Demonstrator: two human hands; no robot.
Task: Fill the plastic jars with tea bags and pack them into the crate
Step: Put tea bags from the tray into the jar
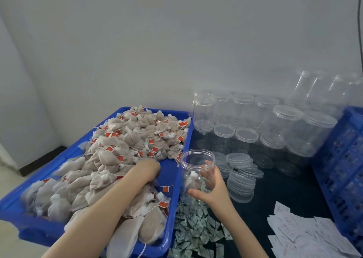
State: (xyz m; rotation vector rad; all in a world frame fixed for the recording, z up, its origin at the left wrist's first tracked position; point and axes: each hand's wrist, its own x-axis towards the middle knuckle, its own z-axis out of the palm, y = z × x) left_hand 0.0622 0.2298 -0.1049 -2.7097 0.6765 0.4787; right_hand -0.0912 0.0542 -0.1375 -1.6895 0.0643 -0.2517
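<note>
The right hand holds the light, slippery open jar by its side, near the tray's right edge, while the left hand digs into soft tea bags, grip hidden.

Clear glossy plastic in the open jar, the lidded jars and the loose lids; smooth blue plastic for the tray and crate; matt, finely woven fabric on tea bags with red paper tags; dark matt worktop.
</note>
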